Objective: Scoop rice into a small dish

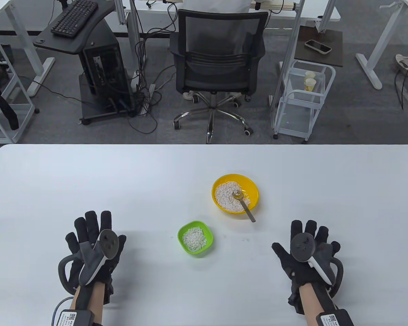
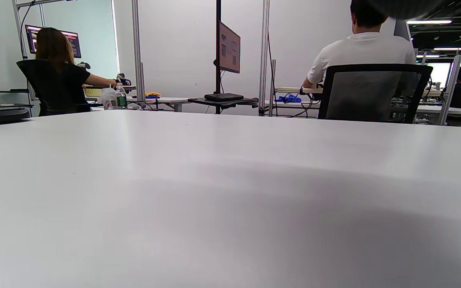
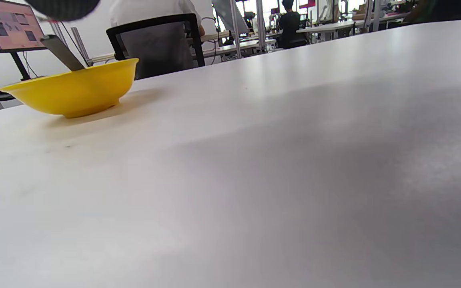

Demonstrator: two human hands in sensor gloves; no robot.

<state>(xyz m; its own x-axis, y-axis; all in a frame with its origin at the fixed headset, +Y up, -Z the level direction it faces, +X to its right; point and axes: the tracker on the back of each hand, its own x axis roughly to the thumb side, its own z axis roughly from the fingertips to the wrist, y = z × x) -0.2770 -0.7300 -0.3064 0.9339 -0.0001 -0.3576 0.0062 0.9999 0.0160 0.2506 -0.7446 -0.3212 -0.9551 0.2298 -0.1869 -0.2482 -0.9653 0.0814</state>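
Holding white rice, small green dish (image 1: pixel 195 237), spoon (image 1: pixel 243 205) in yellow bowl (image 1: pixel 235 193)

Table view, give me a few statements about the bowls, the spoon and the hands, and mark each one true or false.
1. The spoon lies in the yellow bowl, its handle over the rim toward the right hand. True.
2. The green dish holds no rice. False: it already has rice in it.
3. The right hand holds the spoon. False: it lies flat on the table, fingers spread, apart from the spoon.
4. The left hand rests flat on the table and holds nothing. True.
5. The green dish stands farther from the person than the yellow bowl. False: it stands nearer, and to the left of it.
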